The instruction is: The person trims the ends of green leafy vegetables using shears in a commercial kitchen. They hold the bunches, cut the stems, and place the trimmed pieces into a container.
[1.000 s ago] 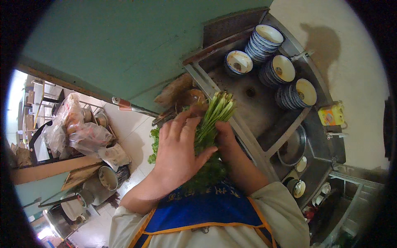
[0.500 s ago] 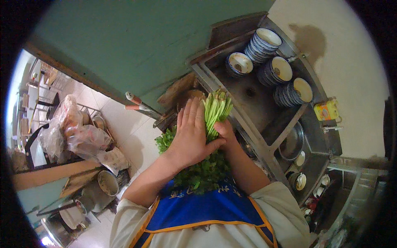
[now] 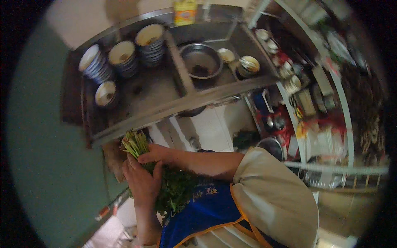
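A bunch of coriander (image 3: 175,188) lies against my blue apron, its cut, pale green stem ends pointing up and away from me. My left hand (image 3: 142,180) is closed round the near side of the bundle just below the stem ends. From the other side my right hand (image 3: 159,153) grips the stems, its thumb lying near the left one. Between them the hands press the stems together. Part of the leafy end hides behind my left wrist and right forearm.
Beyond my hands runs a metal double sink (image 3: 178,99) with stacked bowls (image 3: 151,41) and a metal basin (image 3: 201,62). A yellow package (image 3: 185,12) stands on its back edge. Shelving (image 3: 304,124) with dishes is at the right, a green wall (image 3: 49,136) at the left.
My view has swung to the right, so the sink now lies straight ahead. The left hand's flat, stretched fingers have curled round the stems. The right hand keeps its grip.
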{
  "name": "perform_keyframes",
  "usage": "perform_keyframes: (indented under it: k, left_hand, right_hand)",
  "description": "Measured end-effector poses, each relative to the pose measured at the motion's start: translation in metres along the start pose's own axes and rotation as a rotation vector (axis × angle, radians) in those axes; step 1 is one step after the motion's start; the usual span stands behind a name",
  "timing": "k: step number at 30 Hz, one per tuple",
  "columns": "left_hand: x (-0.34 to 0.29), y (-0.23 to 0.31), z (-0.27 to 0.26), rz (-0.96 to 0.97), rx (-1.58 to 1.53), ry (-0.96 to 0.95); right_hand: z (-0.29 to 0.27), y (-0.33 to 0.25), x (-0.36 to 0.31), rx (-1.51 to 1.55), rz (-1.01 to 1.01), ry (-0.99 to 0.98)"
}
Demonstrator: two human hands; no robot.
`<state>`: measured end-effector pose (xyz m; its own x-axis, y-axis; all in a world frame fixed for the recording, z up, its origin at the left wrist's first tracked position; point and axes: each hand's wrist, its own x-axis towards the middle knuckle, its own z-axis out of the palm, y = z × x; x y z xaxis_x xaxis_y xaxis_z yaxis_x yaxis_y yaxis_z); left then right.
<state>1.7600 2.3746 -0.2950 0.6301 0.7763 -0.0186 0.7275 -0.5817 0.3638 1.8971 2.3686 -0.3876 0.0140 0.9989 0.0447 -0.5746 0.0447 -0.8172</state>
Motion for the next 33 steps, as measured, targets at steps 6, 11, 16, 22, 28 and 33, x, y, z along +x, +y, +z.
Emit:
perform_keyframes:
  k: [6, 11, 16, 22, 28, 33]
  left_hand:
    - [0.023, 0.07, 0.033, 0.328, 0.257, -0.065]
    - [0.027, 0.142, 0.075, 0.579, 0.111, 0.042]
    - [0.032, 0.246, 0.116, 0.741, 0.083, -0.245]
    - [0.035, 0.395, 0.174, 0.872, 0.346, -0.377]
    - [0.036, 0.494, 0.233, 1.174, 0.326, -0.302]
    - [0.021, 0.564, 0.272, 1.355, 0.344, -0.415]
  right_hand:
    - [-0.055, -0.033, -0.089, 0.096, 0.02, 0.254]
    - [-0.102, -0.057, -0.164, 0.301, 0.01, 0.498]
    - [-0.17, -0.092, -0.242, 0.31, -0.051, 0.663]
    - [-0.258, -0.147, -0.324, 0.343, -0.274, 0.795]
    - [-0.306, -0.199, -0.419, 0.227, -0.567, 0.93]
    - [-0.338, -0.198, -0.51, 0.324, -0.574, 0.978]
